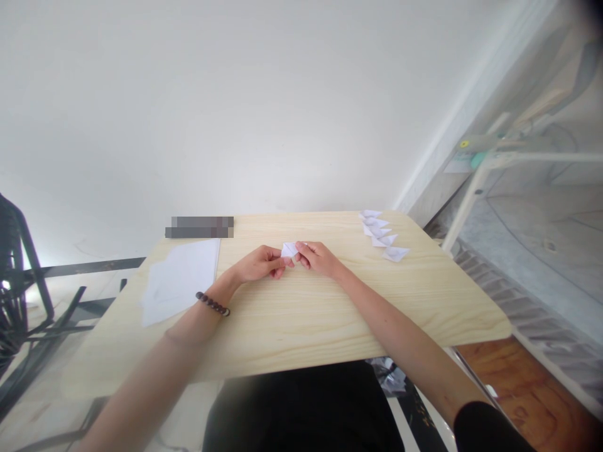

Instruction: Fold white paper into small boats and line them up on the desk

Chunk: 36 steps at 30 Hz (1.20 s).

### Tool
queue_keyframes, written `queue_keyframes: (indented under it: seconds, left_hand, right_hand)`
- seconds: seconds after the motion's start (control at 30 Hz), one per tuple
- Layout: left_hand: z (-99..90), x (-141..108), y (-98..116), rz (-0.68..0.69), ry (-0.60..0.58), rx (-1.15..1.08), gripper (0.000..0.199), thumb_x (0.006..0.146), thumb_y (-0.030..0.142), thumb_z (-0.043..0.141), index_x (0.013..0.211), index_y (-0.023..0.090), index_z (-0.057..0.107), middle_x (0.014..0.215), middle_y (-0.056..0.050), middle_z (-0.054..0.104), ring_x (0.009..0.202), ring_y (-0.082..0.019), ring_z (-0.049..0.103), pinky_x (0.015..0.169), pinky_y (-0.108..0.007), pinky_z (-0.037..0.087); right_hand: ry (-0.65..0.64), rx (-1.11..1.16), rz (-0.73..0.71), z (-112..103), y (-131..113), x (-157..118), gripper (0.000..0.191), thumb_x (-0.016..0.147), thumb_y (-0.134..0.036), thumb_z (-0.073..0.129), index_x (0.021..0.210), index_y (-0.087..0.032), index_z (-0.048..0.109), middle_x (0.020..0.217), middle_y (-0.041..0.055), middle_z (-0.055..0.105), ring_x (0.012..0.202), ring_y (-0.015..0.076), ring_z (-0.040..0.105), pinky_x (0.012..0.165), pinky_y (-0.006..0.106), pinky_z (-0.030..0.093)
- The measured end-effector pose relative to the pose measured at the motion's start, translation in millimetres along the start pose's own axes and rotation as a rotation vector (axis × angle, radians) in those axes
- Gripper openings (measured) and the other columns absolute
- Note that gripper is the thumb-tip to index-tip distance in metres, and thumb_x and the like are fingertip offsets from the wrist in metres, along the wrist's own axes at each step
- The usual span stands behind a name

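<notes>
Head view: in from the far edge of the pale wooden table (282,326), a small folded white paper (289,250) is pinched by thumb and fingers of both left hand (258,263) and right hand (320,258), its creases probably best pressed evenly with edges kept aligned.

Soft, even light; edges stretched, blurred; upper right corner dark.

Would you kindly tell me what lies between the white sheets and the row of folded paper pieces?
The head view shows the left hand and right hand there, holding a small folded paper between them, with tabletop around them.
</notes>
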<state>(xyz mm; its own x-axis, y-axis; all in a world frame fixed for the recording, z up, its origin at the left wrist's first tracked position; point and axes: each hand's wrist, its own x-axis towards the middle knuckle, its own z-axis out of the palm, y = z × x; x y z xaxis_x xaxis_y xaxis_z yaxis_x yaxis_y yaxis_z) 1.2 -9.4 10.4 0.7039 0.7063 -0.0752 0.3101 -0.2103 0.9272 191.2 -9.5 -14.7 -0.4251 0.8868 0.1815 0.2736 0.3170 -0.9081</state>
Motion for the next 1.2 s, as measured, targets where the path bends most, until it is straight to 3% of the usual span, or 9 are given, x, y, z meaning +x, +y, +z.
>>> queue_keyframes:
  seconds: [0.4,0.57,0.73,1.2]
  left_hand:
    - [0.1,-2,4,-0.054,0.001,0.054,0.031,0.076,0.039,0.047,0.073,0.012,0.063,0.052,0.001,0.053,0.047,-0.008,0.041,0.049,-0.021,0.032]
    - [0.7,-1,1,-0.031,0.012,-0.031,0.035,0.078,0.042,0.045,0.077,0.011,0.061,0.053,0.000,0.053,0.050,-0.008,0.044,0.052,-0.021,0.036]
    - [1.4,1,-1,-0.008,0.065,-0.143,0.040,0.079,0.047,0.041,0.077,0.011,0.058,0.057,-0.002,0.054,0.052,-0.010,0.048,0.054,-0.022,0.039]
    - [1.3,1,-2,-0.008,0.029,-0.131,0.042,0.081,0.047,0.038,0.073,0.011,0.057,0.059,-0.003,0.056,0.056,-0.011,0.050,0.057,-0.024,0.040]
  right_hand:
    - [0.003,-0.173,-0.126,-1,-8,-1,0.038,0.081,-0.043,0.037,0.058,-0.014,0.047,0.053,-0.0024,0.046,0.050,0.0061,0.039,0.050,0.019,0.031]
    - [-0.003,-0.067,-0.070,-2,-4,0,0.036,0.080,-0.044,0.039,0.060,-0.015,0.047,0.051,-0.0031,0.044,0.047,0.0060,0.040,0.048,0.019,0.033]
    - [-0.067,0.094,-0.056,-1,3,3,0.021,0.075,-0.035,0.049,0.081,-0.015,0.050,0.059,-0.0027,0.049,0.048,0.0060,0.042,0.048,0.019,0.036]
    - [-0.028,0.027,-0.057,1,6,2,0.023,0.076,-0.031,0.046,0.086,-0.013,0.054,0.062,-0.0008,0.051,0.049,0.0059,0.042,0.047,0.019,0.037]
